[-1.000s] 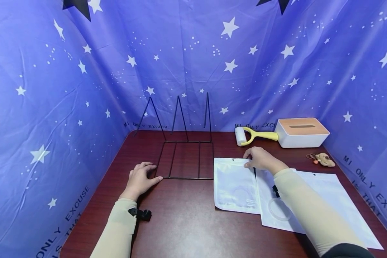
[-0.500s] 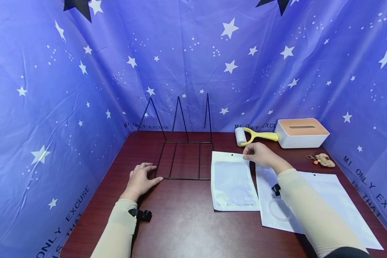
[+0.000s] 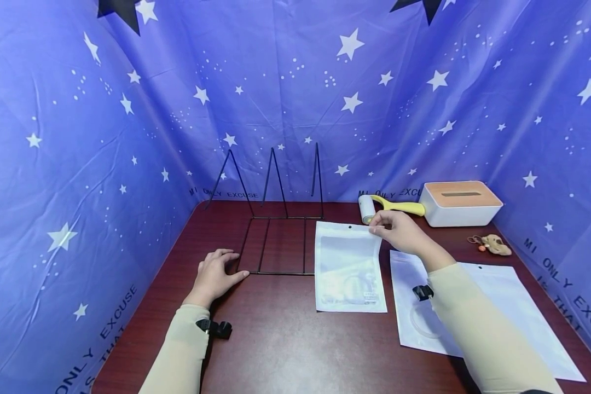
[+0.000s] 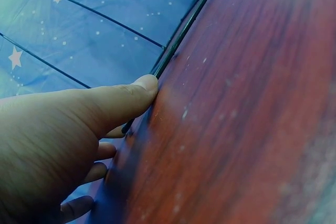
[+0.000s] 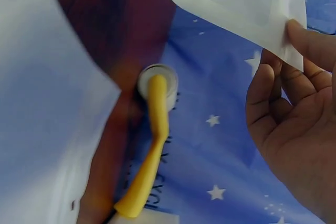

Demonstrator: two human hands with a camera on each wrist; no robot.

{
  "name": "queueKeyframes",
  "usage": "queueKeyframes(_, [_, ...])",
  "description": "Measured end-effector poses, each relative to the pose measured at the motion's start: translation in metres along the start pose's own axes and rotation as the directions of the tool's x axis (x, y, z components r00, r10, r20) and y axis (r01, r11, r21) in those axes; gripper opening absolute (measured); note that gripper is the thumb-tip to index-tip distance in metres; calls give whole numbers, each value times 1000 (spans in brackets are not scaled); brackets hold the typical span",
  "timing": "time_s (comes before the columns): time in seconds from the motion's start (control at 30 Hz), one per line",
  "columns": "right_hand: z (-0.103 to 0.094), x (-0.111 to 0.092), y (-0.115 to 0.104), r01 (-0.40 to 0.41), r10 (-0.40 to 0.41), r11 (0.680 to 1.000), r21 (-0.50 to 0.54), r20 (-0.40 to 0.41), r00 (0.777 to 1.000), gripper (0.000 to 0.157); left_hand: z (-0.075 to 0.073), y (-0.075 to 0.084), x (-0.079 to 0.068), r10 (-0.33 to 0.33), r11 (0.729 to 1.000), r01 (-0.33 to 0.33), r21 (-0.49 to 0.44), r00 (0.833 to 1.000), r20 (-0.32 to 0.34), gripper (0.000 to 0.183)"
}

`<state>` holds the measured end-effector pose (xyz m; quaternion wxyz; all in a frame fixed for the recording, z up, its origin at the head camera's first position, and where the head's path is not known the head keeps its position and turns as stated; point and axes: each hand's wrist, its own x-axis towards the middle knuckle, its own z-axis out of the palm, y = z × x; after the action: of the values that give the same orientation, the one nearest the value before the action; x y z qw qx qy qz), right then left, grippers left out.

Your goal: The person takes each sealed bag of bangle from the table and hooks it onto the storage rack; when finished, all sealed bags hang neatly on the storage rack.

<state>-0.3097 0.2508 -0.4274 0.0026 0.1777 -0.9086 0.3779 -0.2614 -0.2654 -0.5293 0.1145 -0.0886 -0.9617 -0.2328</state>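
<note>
Right hand (image 3: 401, 233) pinches white pouch (image 3: 349, 265); left hand (image 3: 214, 278) perhaps touches rack (image 3: 287, 218).

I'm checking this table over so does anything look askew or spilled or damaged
Nothing looks spilled or damaged. Slightly odd: the large white bag lies at a slant on the table. The smaller bag has a raised corner simply because the right hand pinches it.
</note>
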Motion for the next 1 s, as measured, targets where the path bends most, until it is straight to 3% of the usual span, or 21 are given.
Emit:
queueKeyframes(0.23, [-5, -14, -24, 50, -45, 998, 41, -101, 994, 11, 1, -1, 1, -4, 1000, 4, -1, 1000, 6, 66])
queueKeyframes(0.5, [-11, -31, -47, 122, -92, 986, 116, -238, 967, 10, 1, -1, 0, 10, 1000, -10, -4, 1000, -5, 66])
queueKeyframes(0.67, [-15, -42, -61, 165, -133, 981, 104, -266, 955, 6, 2, -2, 1, 22, 1000, -22, 4, 1000, -14, 65])
queueKeyframes(0.9, [-23, -59, -104, 223, -185, 969, 104, -291, 939, 4, 4, -6, 2, 21, 1000, -21, 4, 1000, -15, 65])
queueKeyframes(1.0, [-25, -60, -111, 243, -201, 965, 101, -311, 929, 5, 5, -5, 2, 21, 1000, -21, 5, 1000, -15, 64])
